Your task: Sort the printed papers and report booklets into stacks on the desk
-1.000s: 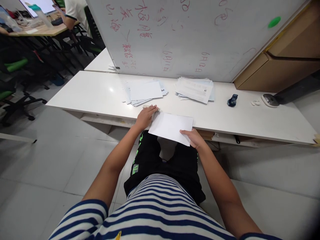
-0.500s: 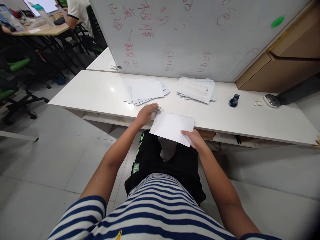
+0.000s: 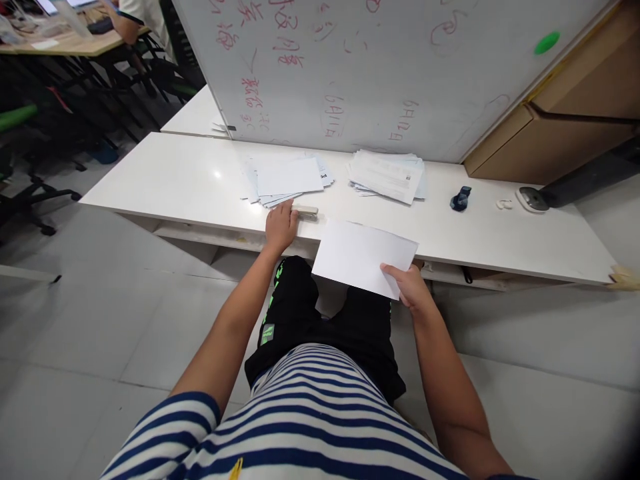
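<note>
A pale stapler (image 3: 307,213) lies on the white desk near its front edge. My left hand (image 3: 281,228) rests at the stapler's left end, its fingers stretched forward over the desk edge and at most touching it; the thumb is hidden. In my right hand (image 3: 411,287) is a white sheet of paper (image 3: 363,257), pinched at its lower right corner with the thumb on top. The sheet is tilted and hangs partly over the front edge, above my lap. Whether it is one sheet or more, I cannot tell.
Behind the stapler lies a loose stack of papers (image 3: 290,177), with a second stack (image 3: 385,175) to its right. Farther right are a dark blue object (image 3: 461,199), small white earbuds (image 3: 504,205) and a round device (image 3: 532,199). A whiteboard (image 3: 320,73) stands behind, beside cardboard boxes (image 3: 520,143).
The sheet has moved right, away from the stapler, along with my right hand. My left hand has drawn back left, uncovering more of the stapler. The view has shifted slightly.
</note>
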